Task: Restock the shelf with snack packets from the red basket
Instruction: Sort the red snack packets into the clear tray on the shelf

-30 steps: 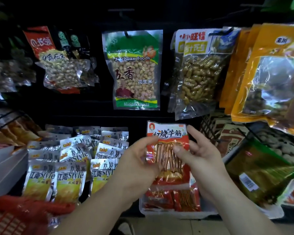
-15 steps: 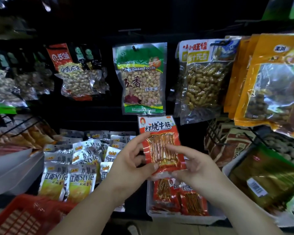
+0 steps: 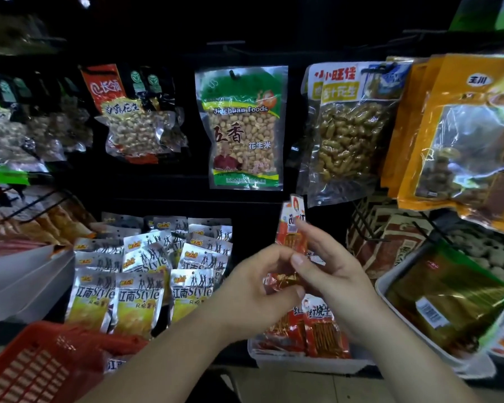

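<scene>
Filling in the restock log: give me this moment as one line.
left hand: grips red snack packet low | right hand: pinches it higher | packet: upright, over white tray of matching packets | red basket: lower left

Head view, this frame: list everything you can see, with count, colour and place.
held snack packet: one, red, centre, between both hands
tray packets: several, red, in white tray below the hands
Style packets: many, silver-yellow, lower left
basket: one, red, bottom left corner
peanut bag: one, green and clear, hanging top centre
in-shell peanut bag: one, clear, hanging right of it
orange bags: several, orange, far right
left hand: pinches the packet's lower end
right hand: holds its upper part
</scene>
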Motion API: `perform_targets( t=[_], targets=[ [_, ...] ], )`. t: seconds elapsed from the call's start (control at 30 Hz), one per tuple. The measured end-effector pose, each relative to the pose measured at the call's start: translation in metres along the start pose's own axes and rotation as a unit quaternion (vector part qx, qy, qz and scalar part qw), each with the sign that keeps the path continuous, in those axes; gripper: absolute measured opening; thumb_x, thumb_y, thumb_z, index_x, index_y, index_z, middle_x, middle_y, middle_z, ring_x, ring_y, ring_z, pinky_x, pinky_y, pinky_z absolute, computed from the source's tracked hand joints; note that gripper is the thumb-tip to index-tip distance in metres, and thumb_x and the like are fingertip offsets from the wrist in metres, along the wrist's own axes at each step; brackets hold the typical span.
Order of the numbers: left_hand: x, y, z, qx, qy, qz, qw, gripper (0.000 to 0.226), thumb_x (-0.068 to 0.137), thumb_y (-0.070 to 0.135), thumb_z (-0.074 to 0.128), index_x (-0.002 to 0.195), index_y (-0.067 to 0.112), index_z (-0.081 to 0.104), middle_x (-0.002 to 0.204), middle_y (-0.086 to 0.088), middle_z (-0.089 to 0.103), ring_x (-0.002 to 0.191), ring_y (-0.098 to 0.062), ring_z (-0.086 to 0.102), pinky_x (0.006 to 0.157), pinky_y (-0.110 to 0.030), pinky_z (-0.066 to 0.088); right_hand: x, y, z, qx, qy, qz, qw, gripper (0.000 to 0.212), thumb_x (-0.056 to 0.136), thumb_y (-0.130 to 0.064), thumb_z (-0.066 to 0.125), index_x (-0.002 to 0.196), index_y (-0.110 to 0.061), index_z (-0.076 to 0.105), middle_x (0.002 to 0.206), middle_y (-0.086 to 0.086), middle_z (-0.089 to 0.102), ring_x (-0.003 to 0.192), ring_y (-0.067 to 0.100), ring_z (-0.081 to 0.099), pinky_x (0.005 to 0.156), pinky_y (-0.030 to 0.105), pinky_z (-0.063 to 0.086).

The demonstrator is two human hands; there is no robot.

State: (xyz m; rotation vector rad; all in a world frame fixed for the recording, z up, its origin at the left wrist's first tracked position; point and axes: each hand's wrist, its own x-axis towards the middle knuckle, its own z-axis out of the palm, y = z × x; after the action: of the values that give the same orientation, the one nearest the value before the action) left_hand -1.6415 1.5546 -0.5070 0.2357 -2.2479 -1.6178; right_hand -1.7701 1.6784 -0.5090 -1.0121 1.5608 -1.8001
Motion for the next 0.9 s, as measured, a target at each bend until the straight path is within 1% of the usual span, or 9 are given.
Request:
perform_targets(
  t=[0.07,0.17,0.23,0.33,0.4,0.53,0.67,0.8,0.9],
  targets=[
    [0.001,-0.002,-0.001,-0.046,0.033,-0.017,0.998,0.026,0.093,0.013,0.07,0.107,0.034,0.064,0.114,0.004,0.072,0.107,-0.013,0.07,0.084,-0.036,0.062,0.002,0.0,-0.005,0.023,0.014,0.003,1.0,0.059,0.091,-0.037,0.071,0.14,-0.063,0.052,0.137,-0.013,0.067,0.129,0.012,0.063,0.103,0.038,0.055],
    [0.005,-0.009,-0.01,0.015,0.172,-0.039,0.984,0.027,0.092,0.019,0.076,0.096,0.042,0.064,0.104,0.015,0.068,0.085,-0.006,0.067,0.069,-0.026,0.058,0.003,0.003,-0.006,0.016,0.011,0.016,1.0,0.067,0.106,-0.023,0.057,0.144,-0.073,0.035,0.131,-0.012,0.071,0.123,0.011,0.067,0.095,0.032,0.059],
    [0.006,-0.014,-0.013,0.006,0.204,-0.066,0.977,0.027,0.09,0.027,0.08,0.098,0.048,0.064,0.107,0.022,0.065,0.093,0.0,0.065,0.068,-0.019,0.055,0.004,0.002,-0.006,0.019,0.007,0.027,0.999,0.068,0.107,-0.023,0.053,0.141,-0.078,0.031,0.138,-0.01,0.067,0.126,0.012,0.066,0.099,0.037,0.058],
    [0.006,-0.019,-0.013,-0.127,0.158,-0.09,0.975,0.035,0.093,0.011,0.076,0.106,0.044,0.069,0.111,0.007,0.073,0.098,-0.011,0.073,0.073,-0.024,0.061,0.005,0.002,-0.007,0.007,-0.004,0.029,1.0,0.062,0.106,-0.028,0.056,0.144,-0.072,0.036,0.139,-0.016,0.065,0.127,0.009,0.064,0.098,0.035,0.059],
    [0.005,-0.02,-0.013,-0.116,0.16,-0.074,0.977,0.046,0.095,0.0,0.07,0.115,0.041,0.071,0.108,0.003,0.074,0.096,-0.021,0.073,0.074,-0.03,0.062,0.005,0.005,-0.006,-0.052,0.01,0.024,0.998,0.049,0.105,-0.028,0.059,0.14,-0.061,0.052,0.14,-0.022,0.063,0.131,0.006,0.06,0.106,0.042,0.055],
    [0.007,-0.022,-0.014,-0.105,0.167,-0.059,0.979,0.06,0.093,0.006,0.073,0.135,0.047,0.06,0.12,0.011,0.069,0.098,-0.011,0.072,0.077,-0.027,0.061,0.008,0.01,-0.004,-0.057,0.061,0.038,0.996,0.048,0.104,-0.008,0.059,0.125,-0.051,0.067,0.12,-0.013,0.075,0.107,0.009,0.073,0.088,0.036,0.064],
    [0.005,-0.025,-0.013,-0.145,0.046,-0.089,0.984,0.084,0.084,-0.001,0.081,0.143,0.051,0.051,0.134,0.019,0.06,0.101,-0.021,0.075,0.075,-0.038,0.065,0.011,0.011,-0.009,-0.036,0.091,0.047,0.994,0.051,0.102,-0.008,0.064,0.133,-0.049,0.063,0.128,-0.016,0.071,0.115,0.007,0.07,0.096,0.039,0.061],
    [0.007,-0.026,-0.015,-0.113,0.104,-0.117,0.981,0.076,0.088,-0.005,0.076,0.138,0.05,0.055,0.135,0.018,0.053,0.09,-0.023,0.078,0.074,-0.035,0.065,0.01,0.008,-0.019,-0.005,-0.028,0.078,0.997,0.083,0.093,0.012,0.067,0.152,-0.043,0.046,0.148,-0.012,0.058,0.135,0.014,0.058,0.1,0.053,0.058],
    [0.005,-0.028,-0.019,0.024,0.116,-0.103,0.988,0.065,0.088,0.006,0.079,0.13,0.052,0.058,0.133,0.02,0.054,0.111,-0.007,0.067,0.089,-0.031,0.062,0.008,0.006,-0.013,-0.11,-0.047,0.071,0.99,0.09,0.095,0.015,0.06,0.153,-0.051,0.039,0.148,-0.024,0.051,0.119,-0.008,0.062,0.1,0.053,0.057]
  ],
)
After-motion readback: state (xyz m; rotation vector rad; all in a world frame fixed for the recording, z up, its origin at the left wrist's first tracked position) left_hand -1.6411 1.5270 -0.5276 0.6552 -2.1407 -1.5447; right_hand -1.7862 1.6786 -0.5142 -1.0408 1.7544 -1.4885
